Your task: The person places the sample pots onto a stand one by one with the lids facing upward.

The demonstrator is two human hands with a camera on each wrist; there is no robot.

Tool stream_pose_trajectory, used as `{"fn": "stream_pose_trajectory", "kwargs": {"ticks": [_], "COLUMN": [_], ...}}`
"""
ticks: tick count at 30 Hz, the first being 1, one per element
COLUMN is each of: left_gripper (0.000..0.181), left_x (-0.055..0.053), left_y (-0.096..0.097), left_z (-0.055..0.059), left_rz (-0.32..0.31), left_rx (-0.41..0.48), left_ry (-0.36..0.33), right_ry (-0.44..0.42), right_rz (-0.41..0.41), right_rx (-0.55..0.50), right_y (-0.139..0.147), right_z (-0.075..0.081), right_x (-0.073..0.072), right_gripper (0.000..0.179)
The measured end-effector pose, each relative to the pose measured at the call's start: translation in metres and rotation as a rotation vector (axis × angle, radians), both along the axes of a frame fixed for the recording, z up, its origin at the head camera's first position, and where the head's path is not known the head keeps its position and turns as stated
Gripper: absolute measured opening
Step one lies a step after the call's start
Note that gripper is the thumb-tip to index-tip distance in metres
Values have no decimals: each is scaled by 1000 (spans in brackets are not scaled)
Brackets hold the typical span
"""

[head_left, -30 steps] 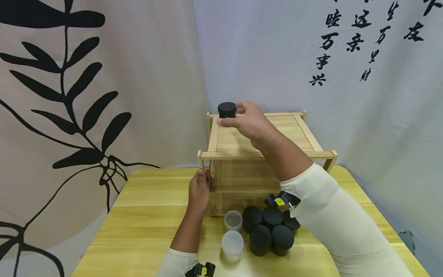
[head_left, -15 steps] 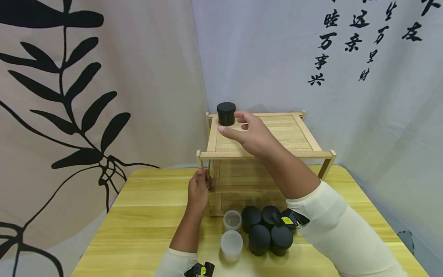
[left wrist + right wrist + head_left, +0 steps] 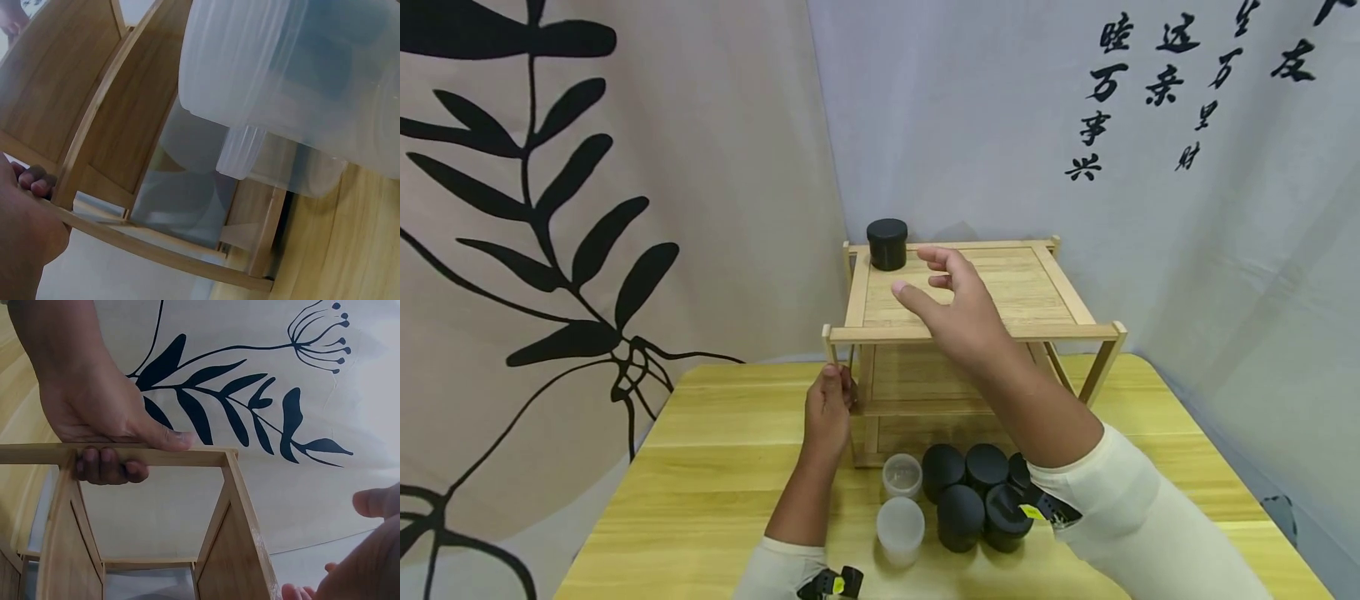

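Observation:
On the back left corner of a tiered wooden rack [image 3: 970, 287] stands a black lidded jar [image 3: 887, 245]. To the jar's right, over the top shelf, my right hand [image 3: 958, 308] is apart from it, thumb and fingers spread with nothing between them. My left hand [image 3: 829, 408] grips the rack's left upright; in the right wrist view its fingers [image 3: 106, 465] curl round the wooden bar. Close to the left wrist camera, clear jars [image 3: 250, 75] cover part of the rack's lower shelves.
In front of the rack several black jars [image 3: 961, 517] stand grouped on the wooden table [image 3: 715, 483]. Left of them are two translucent jars [image 3: 901, 529], one behind the other. A printed curtain [image 3: 737, 167] hangs behind the table.
My right hand has let go of the black jar and drawn back to the right and toward me. The jar stays on the top shelf. My left hand keeps its grip.

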State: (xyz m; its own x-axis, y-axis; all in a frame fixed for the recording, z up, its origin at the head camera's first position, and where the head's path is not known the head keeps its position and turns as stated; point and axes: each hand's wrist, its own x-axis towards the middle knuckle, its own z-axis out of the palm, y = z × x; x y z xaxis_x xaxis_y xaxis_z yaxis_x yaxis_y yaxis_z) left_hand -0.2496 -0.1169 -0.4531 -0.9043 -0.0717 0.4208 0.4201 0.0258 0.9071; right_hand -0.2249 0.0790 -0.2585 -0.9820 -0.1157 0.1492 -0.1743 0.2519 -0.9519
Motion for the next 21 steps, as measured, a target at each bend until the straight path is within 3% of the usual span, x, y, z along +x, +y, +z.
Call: {"fn": "stream_pose_trajectory", "kwargs": {"ticks": [10,21], "left_gripper": [79,82], "left_x": [-1,-1], "left_y": [0,0], "left_z": [1,1], "left_rz": [21,22], "left_rx": [-7,-3], "left_ry": [-17,-2], "right_ry": [146,311], "right_rz": [2,46], "right_rx": [-46,-177], "right_y": [6,12], "right_z": [-14,-33], "right_x": [11,18], "right_gripper": [61,41]}}
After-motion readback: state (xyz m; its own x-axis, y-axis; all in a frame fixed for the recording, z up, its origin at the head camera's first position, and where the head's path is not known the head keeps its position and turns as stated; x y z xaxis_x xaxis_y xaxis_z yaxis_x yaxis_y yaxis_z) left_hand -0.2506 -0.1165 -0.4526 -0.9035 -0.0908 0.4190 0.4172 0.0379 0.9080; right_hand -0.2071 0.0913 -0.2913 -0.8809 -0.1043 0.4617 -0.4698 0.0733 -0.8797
